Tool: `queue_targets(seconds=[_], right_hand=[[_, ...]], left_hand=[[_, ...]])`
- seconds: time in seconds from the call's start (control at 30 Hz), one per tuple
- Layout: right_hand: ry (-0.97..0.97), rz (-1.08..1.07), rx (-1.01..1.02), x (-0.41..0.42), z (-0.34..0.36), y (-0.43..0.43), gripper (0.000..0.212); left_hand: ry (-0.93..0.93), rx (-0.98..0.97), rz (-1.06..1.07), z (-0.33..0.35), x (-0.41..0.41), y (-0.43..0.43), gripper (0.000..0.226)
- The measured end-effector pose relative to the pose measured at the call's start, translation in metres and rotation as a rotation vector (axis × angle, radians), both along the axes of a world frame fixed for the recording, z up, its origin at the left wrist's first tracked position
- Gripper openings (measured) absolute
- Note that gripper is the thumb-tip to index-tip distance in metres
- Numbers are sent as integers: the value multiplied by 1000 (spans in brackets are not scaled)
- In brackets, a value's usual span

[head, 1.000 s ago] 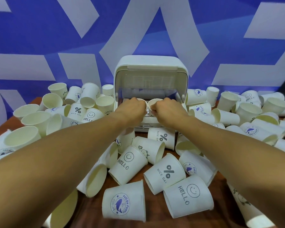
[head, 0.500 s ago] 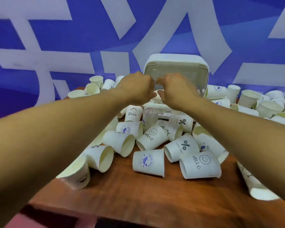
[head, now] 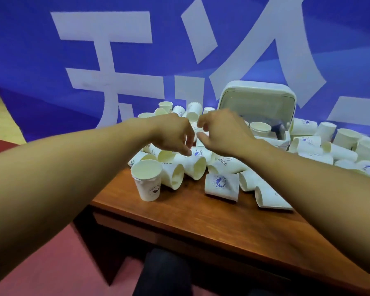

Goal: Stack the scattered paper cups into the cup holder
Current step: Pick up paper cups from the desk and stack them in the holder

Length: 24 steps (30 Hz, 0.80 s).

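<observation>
The white cup holder (head: pixel 257 93) stands at the back of the table with its lid raised, and a cup (head: pixel 260 127) sits upright inside it. Several white paper cups lie scattered over the table, most on their sides. One cup (head: pixel 148 180) stands upright near the left corner, and one with a blue logo (head: pixel 221 185) lies on its side in front. My left hand (head: pixel 171 133) and my right hand (head: pixel 223 133) hover close together above the pile, left of the holder. Their fingers hang loosely curled and hold nothing.
The brown wooden table (head: pixel 179 214) ends in a corner at the left, with red floor (head: pixel 51 263) below. A blue wall banner with white shapes (head: pixel 107 60) rises right behind the cups. A dark chair back (head: pixel 162 274) shows under the table's front edge.
Both hands have come away from the holder's opening and shifted left over the pile. The view has pulled back and swung left, so the holder now sits to the right.
</observation>
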State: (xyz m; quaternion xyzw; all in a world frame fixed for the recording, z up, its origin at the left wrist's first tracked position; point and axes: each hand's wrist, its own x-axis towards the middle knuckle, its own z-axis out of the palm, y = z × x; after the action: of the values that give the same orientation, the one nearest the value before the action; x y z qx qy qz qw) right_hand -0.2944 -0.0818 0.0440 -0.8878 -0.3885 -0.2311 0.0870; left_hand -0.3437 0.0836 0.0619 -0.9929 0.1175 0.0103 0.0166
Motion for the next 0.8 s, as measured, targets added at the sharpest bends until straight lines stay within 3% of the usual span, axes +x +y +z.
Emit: queue_targets(seconds=[0.37,0.8], right_hand=[[200,-81,-87,-41,-55,40,28],[593,-220,202,-39,-100,66,27]], left_hand=[[28,248,193,-20,-61,22,46],[-36,211,220,-51,-68,23,32]])
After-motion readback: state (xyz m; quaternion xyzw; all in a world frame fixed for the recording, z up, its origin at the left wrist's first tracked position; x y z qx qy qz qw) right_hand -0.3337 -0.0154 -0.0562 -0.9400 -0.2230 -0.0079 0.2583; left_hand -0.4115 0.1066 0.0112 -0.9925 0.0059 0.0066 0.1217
